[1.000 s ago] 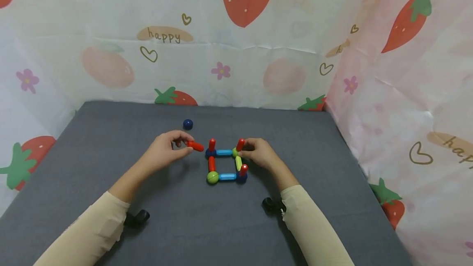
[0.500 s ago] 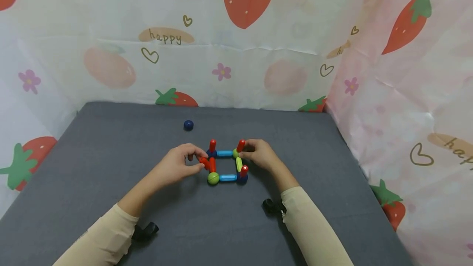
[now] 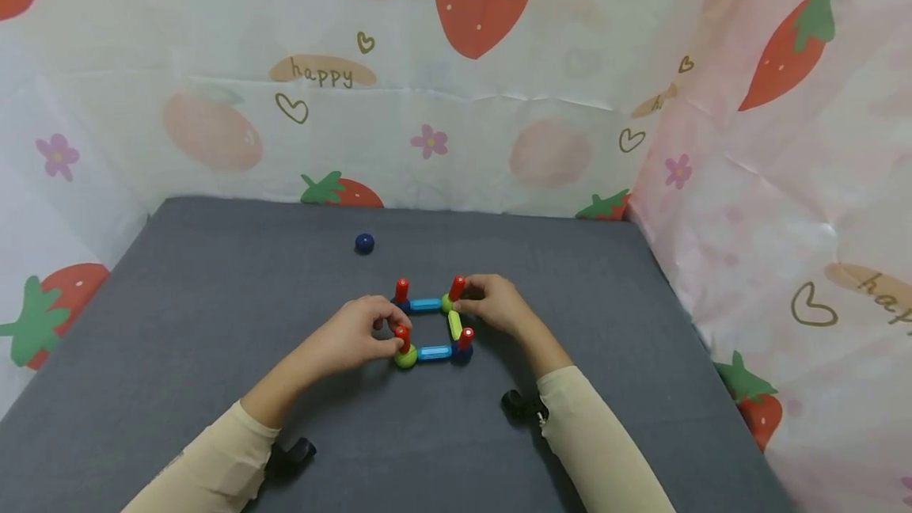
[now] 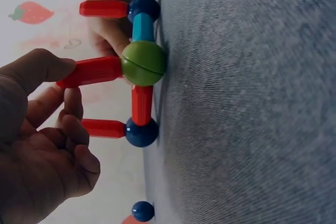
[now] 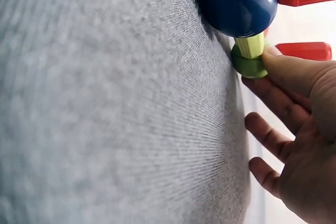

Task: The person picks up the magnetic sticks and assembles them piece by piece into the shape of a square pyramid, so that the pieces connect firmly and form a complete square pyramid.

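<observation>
A square of magnetic rods and balls lies on the grey cloth. My left hand pinches a red rod between thumb and fingers. That rod stands upright against the front-left green ball. At the back-right corner, my right hand pinches another green ball, which carries a red rod. Red rods also rise from the dark blue balls at back left and front right. Light blue rods form the front and back sides, a yellow-green rod the right. The left side's red rod is hidden in the head view.
A loose dark blue ball lies behind the square, to its left. Grey cloth covers the table, and a strawberry-print curtain hangs behind it and at the sides.
My left hand has carried its red rod right and toward me, from beside the square onto the front-left green ball. The square has shifted slightly left and nearer. My right hand keeps its hold.
</observation>
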Motion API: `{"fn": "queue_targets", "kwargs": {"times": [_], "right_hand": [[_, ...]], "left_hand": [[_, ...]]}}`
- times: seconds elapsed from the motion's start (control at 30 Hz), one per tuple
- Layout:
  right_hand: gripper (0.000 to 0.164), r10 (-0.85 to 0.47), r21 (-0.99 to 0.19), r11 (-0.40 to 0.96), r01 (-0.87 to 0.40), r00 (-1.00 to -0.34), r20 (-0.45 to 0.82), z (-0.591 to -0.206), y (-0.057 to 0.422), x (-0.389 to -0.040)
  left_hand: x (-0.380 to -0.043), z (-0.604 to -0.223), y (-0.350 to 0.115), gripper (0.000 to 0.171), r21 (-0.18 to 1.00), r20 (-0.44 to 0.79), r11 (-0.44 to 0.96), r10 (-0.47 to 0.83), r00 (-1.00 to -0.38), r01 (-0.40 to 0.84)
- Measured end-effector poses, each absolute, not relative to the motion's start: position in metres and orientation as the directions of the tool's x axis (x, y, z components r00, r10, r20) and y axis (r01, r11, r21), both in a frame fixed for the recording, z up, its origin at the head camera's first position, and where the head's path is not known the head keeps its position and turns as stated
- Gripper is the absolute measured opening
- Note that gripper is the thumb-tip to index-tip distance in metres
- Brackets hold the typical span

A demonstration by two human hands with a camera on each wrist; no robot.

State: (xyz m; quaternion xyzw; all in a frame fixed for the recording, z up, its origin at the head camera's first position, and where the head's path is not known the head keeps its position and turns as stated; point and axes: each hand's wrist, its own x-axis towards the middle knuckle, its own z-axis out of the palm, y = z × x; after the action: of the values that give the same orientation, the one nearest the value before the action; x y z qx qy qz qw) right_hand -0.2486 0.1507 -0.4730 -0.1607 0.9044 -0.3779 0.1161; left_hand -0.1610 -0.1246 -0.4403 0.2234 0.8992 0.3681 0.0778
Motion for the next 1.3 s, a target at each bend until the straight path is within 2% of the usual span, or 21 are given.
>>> {"fn": "queue_targets", "kwargs": {"times": [0.47,0.77,0.97,1.1,1.3], "right_hand": [[0.023,-0.345,-0.687,0.697,-0.205,-0.936,-0.071,-0.472,0.149,-0.24],[0.024,-0.307,-0.713,0.675,-0.189,-0.951,-0.039,-0.445,0.169,-0.216],[0.023,-0.419,-0.738,0.613,-0.281,-0.908,-0.002,-0.435,0.179,-0.205],[0.025,-0.489,-0.747,0.587,-0.311,-0.872,-0.022,-0.435,0.18,-0.204],[0.028,-0.614,-0.75,0.547,-0.37,-0.787,-0.059,-0.431,0.185,-0.205]], "left_hand": [[-0.156,-0.443,-0.125,0.017,0.725,0.033,0.594,0.474,-0.88,0.348],[-0.155,-0.443,-0.126,0.018,0.733,0.026,0.593,0.465,-0.885,0.333],[-0.153,-0.442,-0.127,0.017,0.738,0.023,0.59,0.461,-0.887,0.326],[-0.153,-0.441,-0.126,0.017,0.734,0.023,0.595,0.458,-0.888,0.326],[-0.154,-0.442,-0.127,0.016,0.728,0.03,0.596,0.466,-0.884,0.338]]}}
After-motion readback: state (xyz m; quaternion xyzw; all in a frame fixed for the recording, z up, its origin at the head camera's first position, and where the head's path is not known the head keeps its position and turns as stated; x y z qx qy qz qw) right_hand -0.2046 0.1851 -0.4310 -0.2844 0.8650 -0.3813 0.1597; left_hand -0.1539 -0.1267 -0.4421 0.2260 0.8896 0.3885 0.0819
